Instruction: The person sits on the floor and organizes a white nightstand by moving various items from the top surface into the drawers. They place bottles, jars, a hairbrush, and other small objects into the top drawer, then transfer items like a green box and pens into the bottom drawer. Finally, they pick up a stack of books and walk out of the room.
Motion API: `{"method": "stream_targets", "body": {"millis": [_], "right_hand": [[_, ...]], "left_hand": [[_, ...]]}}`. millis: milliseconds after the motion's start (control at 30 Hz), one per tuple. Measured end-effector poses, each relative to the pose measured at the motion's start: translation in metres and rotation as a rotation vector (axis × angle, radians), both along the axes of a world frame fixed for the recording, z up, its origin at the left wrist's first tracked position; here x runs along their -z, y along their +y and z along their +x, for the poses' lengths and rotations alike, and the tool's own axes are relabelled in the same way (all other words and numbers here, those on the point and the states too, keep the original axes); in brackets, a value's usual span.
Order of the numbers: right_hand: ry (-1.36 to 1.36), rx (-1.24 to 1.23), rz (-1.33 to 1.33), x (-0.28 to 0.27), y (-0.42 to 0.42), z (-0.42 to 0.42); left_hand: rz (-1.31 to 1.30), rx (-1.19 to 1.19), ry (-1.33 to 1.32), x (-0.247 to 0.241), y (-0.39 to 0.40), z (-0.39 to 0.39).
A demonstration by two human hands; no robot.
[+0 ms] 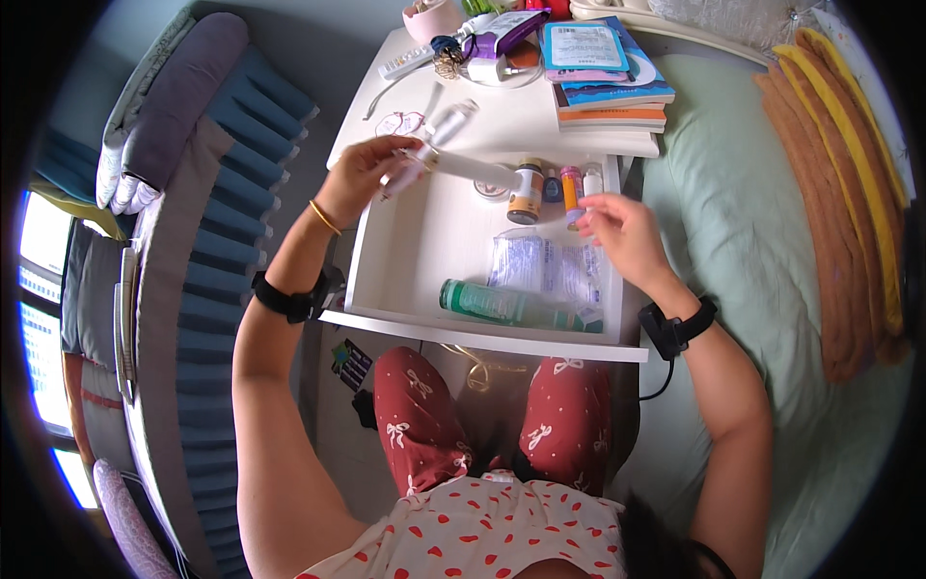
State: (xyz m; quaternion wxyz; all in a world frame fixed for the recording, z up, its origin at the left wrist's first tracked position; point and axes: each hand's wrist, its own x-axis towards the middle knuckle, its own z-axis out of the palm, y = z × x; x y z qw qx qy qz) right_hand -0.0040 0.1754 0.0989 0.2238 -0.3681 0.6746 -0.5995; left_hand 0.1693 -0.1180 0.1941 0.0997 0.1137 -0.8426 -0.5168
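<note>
My left hand (362, 174) grips a blurred pale, tube-shaped device with a long whitish arm (477, 170), held above the back left of an open white drawer (463, 334). My right hand (622, 235) hovers with spread fingers at the drawer's right side, near an orange and pink tube (571, 192). Beside that tube lie a small dark blue bottle (552, 187), a small white bottle (593, 181) and a brown bottle with an orange label (526, 192). A round white container (492, 189) is partly hidden. Farther forward are clear printed packets (539, 264) and a green bottle (481, 302).
On the white tabletop (499, 119) are stacked books (615, 94), a remote control (406, 62), a white charger (488, 69), a purple packet (506, 32) and a pink pot (430, 22). Green bedding (709, 181) borders the right side; my knees are beneath the drawer front.
</note>
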Motion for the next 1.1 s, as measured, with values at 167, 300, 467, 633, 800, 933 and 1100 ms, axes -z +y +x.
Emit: {"method": "stream_targets", "body": {"millis": [167, 300, 467, 633, 800, 933, 1100], "right_hand": [[-0.138, 0.086, -0.055, -0.012, 0.004, -0.007], [-0.15, 0.053, -0.075, -0.011, 0.003, -0.004], [-0.155, 0.027, -0.078, -0.012, 0.002, -0.004], [-0.154, 0.015, -0.081, -0.013, 0.003, 0.001], [-0.127, 0.003, -0.027, -0.015, 0.002, 0.003], [-0.098, -0.029, -0.034, -0.011, 0.002, 0.001], [-0.078, -0.056, -0.005, -0.011, 0.002, 0.003]], "left_hand": [[-0.247, 0.035, -0.132, 0.028, 0.061, -0.026], [-0.541, -0.004, 0.078, 0.05, 0.084, -0.041], [-0.589, -0.023, 0.099, 0.058, 0.082, -0.046], [-0.636, -0.184, -0.014, 0.039, 0.053, -0.008], [-0.932, -0.325, -0.125, 0.043, 0.028, 0.012], [-1.134, -0.182, -0.36, 0.068, 0.02, -0.001], [-1.032, -0.012, -0.393, 0.11, 0.038, -0.004]]}}
